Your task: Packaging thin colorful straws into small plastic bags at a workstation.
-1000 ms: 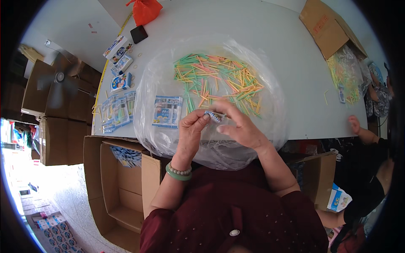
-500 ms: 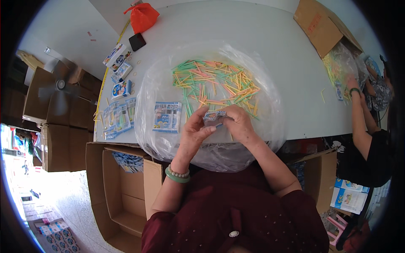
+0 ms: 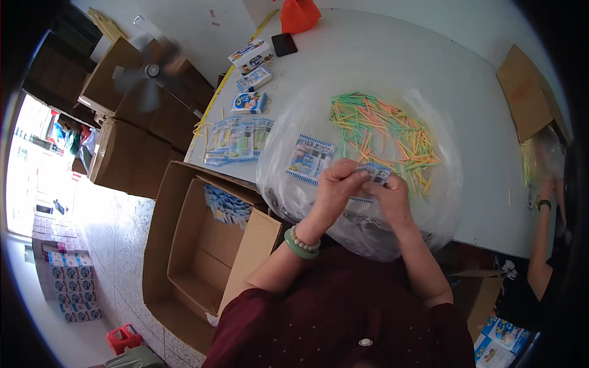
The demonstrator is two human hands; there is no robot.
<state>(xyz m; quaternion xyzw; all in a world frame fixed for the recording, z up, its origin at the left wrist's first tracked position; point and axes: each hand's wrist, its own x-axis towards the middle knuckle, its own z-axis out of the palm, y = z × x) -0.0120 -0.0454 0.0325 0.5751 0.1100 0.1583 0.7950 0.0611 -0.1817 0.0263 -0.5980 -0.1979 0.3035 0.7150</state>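
Both of my hands pinch a small blue-and-white plastic packet (image 3: 377, 172) over the near part of a clear plastic sheet. My left hand (image 3: 338, 189), with a beaded bracelet and a green bangle on its wrist, grips the packet's left side. On its right side my right hand (image 3: 394, 201) has thumb and fingers closed. What is inside the packet cannot be made out. Just left of my hands lie flat blue-and-white packets (image 3: 311, 157). Beyond them a loose heap of thin pink, yellow and green sticks (image 3: 392, 126) spreads over the clear plastic sheet (image 3: 279, 132).
Filled packets (image 3: 242, 141), small boxes (image 3: 248, 102) and a black phone (image 3: 284, 45) lie along the table's left side, near a red bag (image 3: 299, 15). Below stands an open carton (image 3: 199, 270) with packets inside. At right, a co-worker's arm (image 3: 542, 233) reaches toward another carton (image 3: 524, 92).
The view has swung left, so the table things sit farther right. My hands have drawn closer together on the packet, and its opening no longer shows.
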